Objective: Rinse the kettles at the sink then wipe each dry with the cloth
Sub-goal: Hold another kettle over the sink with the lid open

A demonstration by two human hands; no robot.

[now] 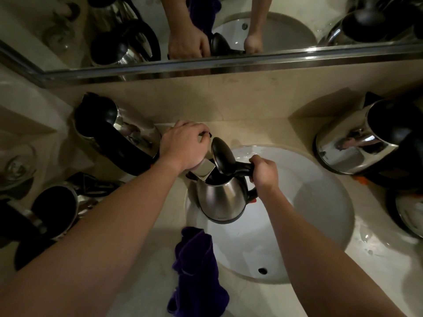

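Observation:
A steel kettle (223,199) with its black lid (222,157) flipped open hangs over the left part of the white sink (320,202). My right hand (263,171) grips its black handle. The kettle's mouth sits under the flat chrome tap spout (204,170). My left hand (183,145) curls over the tap handle just behind the spout. A dark purple cloth (194,271) lies bunched on the counter at the sink's front left edge.
Other steel kettles stand around: one at back left (119,131), one at front left (55,211), one at back right (366,138), another at the right edge (407,213). A glass (16,165) sits far left. A mirror (206,30) runs along the wall.

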